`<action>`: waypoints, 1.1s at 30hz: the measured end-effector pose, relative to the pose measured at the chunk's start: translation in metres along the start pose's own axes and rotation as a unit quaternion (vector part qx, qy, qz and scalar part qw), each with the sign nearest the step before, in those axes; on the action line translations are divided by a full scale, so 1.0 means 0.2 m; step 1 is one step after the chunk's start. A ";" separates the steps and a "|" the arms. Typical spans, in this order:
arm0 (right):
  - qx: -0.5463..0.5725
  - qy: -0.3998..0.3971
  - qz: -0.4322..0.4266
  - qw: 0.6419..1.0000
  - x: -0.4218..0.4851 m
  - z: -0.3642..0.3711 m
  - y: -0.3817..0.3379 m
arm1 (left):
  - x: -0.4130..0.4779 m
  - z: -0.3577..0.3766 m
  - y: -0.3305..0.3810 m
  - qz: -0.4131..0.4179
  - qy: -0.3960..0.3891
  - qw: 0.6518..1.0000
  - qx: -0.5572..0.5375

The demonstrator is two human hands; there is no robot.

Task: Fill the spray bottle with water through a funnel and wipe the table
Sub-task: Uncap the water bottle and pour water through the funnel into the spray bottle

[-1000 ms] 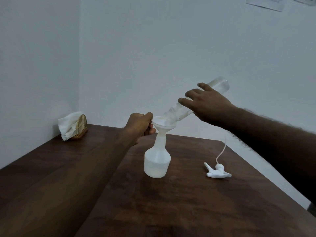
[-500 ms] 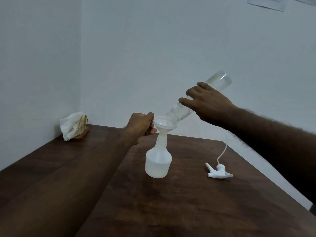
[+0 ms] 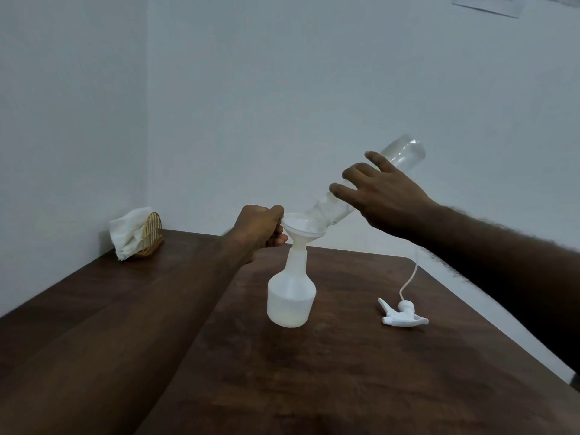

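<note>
The spray bottle (image 3: 291, 304) is standing upright on the dark wooden table (image 3: 345, 387), near its middle, with its neck uncapped. A white funnel (image 3: 303, 229) is sitting in that neck.

The left hand (image 3: 260, 232) is gripping the funnel at its left rim, with the fingers curled in and the thumb pressing on the edge.

The right hand (image 3: 386, 199) is holding a clear bottle (image 3: 405, 153) from above. Its fingers are spreading apart and curving over the barrel. The thumb is hidden behind the barrel.

The clear bottle is tilting steeply, with its base raised toward the upper right and its mouth resting inside the funnel bowl. Water is showing in its lower end, next to the mouth. The lower body of the spray bottle is looking cloudier than its shoulder, but an exact liquid level cannot be told.

The trigger head (image 3: 403, 317) is lying on the table to the right of the spray bottle, apart from it. Its dip tube (image 3: 411, 274) is curving up toward the far edge.

A wire napkin holder (image 3: 152, 235) is standing at the far left corner against the wall and is holding white napkins (image 3: 128, 237).
</note>
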State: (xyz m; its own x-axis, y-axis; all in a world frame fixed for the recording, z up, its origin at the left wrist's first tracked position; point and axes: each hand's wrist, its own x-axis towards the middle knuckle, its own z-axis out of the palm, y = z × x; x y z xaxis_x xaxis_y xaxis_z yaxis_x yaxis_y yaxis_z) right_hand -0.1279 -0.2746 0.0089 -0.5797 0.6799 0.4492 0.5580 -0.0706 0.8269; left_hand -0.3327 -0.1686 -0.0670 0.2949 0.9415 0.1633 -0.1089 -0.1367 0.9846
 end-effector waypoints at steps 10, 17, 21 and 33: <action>-0.008 -0.011 0.031 0.999 -0.01 0.00 0.00 | 0.00 -0.01 -0.01 0.001 0.001 1.000 0.005; -0.020 -0.017 0.030 0.999 -0.01 -0.01 -0.01 | 0.01 -0.01 -0.01 0.002 0.001 1.000 0.003; -0.023 -0.010 0.036 0.999 -0.01 -0.02 -0.01 | 0.01 -0.01 -0.01 0.005 -0.001 1.000 0.002; 0.069 -0.155 0.148 0.974 -0.06 -0.06 -0.06 | 0.00 -0.02 -0.02 0.011 0.001 1.000 0.012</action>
State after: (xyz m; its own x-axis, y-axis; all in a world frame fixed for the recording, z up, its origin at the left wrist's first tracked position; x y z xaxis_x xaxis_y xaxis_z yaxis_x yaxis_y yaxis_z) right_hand -0.1338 -0.2910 -0.0019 -0.1869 0.8337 0.5197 0.7604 -0.2122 0.6138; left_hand -0.3354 -0.1671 -0.0710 0.2902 0.9389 0.1851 -0.0924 -0.1650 0.9819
